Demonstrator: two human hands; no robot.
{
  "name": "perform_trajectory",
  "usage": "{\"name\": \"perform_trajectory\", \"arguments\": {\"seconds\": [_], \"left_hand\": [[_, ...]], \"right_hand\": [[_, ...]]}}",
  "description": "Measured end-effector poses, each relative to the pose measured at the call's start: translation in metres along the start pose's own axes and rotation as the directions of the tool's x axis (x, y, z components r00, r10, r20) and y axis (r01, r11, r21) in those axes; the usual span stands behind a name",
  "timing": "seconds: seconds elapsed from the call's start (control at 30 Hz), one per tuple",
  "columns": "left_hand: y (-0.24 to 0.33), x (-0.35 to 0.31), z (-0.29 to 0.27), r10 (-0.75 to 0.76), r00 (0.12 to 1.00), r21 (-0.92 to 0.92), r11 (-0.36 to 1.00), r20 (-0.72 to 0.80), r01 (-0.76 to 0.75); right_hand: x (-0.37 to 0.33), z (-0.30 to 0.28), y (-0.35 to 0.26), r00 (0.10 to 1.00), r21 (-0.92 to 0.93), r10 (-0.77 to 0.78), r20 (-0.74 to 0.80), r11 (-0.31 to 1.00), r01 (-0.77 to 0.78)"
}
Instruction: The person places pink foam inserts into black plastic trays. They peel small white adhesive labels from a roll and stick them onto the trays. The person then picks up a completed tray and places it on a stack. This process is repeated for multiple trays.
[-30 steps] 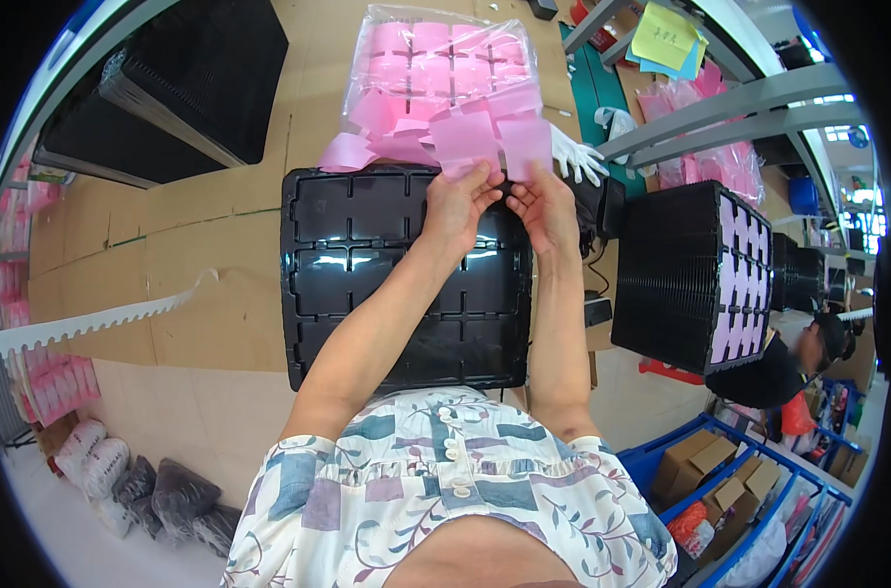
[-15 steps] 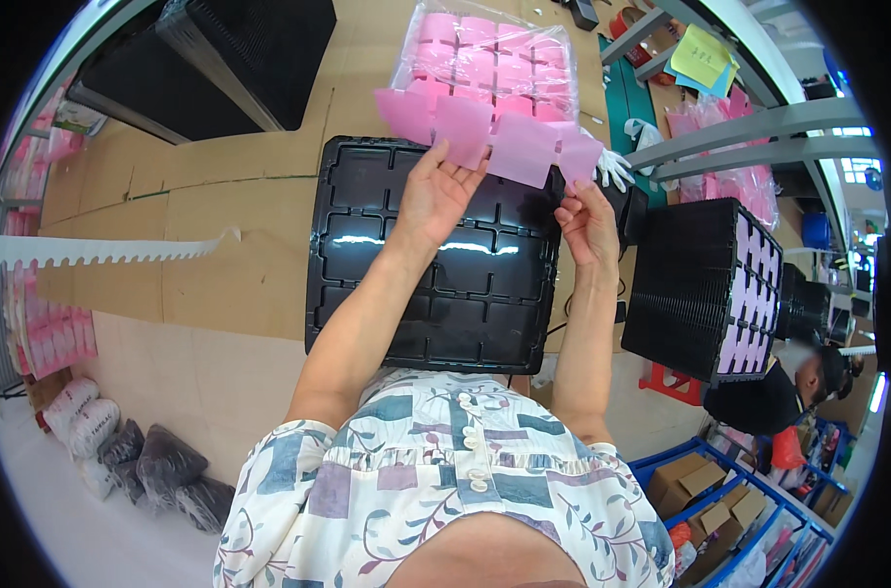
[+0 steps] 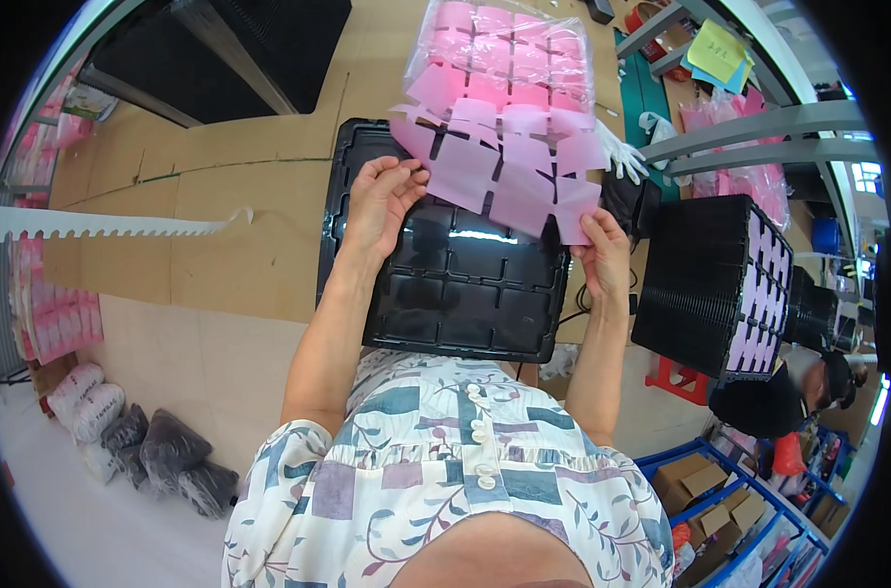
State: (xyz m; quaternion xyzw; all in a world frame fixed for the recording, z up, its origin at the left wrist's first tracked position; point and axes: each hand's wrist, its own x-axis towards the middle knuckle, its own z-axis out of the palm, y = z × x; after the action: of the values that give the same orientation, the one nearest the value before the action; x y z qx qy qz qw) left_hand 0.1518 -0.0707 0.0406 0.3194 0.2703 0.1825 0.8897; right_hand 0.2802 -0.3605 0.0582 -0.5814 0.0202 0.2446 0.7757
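Between my two hands hangs a thin pink sheet (image 3: 464,172) with cut slots that split it into square panels. My left hand (image 3: 382,201) pinches its near left corner, and my right hand (image 3: 603,257) pinches the near right corner between thumb and fingers. The sheet's far part lies toward a stack of similar pink sheets (image 3: 538,49) in clear plastic. Under the held sheet is a black plastic tray (image 3: 465,306) with rows of shallow rectangular compartments; the sheet hides its far right portion.
A tall stack of black trays (image 3: 695,284) with pink sheet pieces stands at the right, beside grey metal rails (image 3: 759,137). More black trays (image 3: 240,49) stand far left on the cardboard-covered table (image 3: 240,220). A white glove (image 3: 622,157) lies near the sheet. Another person (image 3: 759,400) is at lower right.
Both hands have drawn the pink sheet nearer, over the tray, and spread farther apart. My left hand has moved left to the sheet's corner. More of the sheet's panels now show.
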Motion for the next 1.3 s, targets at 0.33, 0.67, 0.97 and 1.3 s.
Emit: {"name": "perform_trajectory", "arguments": {"seconds": [0.33,0.67,0.97,1.3], "left_hand": [[0.022,0.026,0.016,0.09,0.988,0.698,0.699,0.127,-0.153],[0.049,0.037,0.003,-0.076,0.974,0.571,0.819,0.212,-0.061],[0.046,-0.003,-0.034,-0.297,0.937,0.529,0.833,0.184,0.161],[0.03,-0.015,-0.044,-0.16,0.985,0.662,0.732,-0.059,0.159]], "right_hand": [[-0.002,-0.021,0.015,0.998,0.113,0.054,-0.026,0.992,-0.051],[-0.007,-0.032,0.022,0.996,0.055,0.085,0.025,0.995,-0.086],[-0.011,-0.028,0.021,0.997,-0.056,0.079,-0.003,0.995,-0.079],[-0.015,-0.028,0.028,0.999,-0.24,0.02,-0.04,0.97,-0.029]]}}
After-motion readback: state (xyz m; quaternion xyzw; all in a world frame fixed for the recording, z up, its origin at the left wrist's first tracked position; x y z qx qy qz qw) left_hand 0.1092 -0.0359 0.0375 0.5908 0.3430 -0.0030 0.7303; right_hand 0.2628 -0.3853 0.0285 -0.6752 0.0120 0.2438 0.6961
